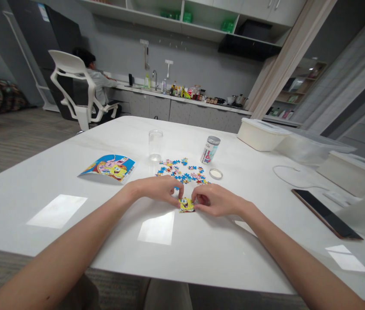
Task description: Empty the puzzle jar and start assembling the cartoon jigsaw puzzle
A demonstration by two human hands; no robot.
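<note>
A small joined patch of yellow jigsaw puzzle (186,205) with a cartoon face lies flat on the white table. My left hand (163,188) pinches its left edge between thumb and finger, and from the right side my right hand (216,199) grips the opposite edge the same way. Just beyond my hands, loose jigsaw pieces (185,176) in blue, pink and yellow are scattered, some partly hidden by my left hand. To the left rests a curled picture sheet (109,168) showing the same cartoon figure.
Behind the pieces stand a clear jar (155,146) and a printed canister (210,150), with a round metal lid (216,173) close by. At right are a dark tablet (326,213), a white cable and lidded boxes (263,134). A person sits in a white chair (72,82) beyond the table.
</note>
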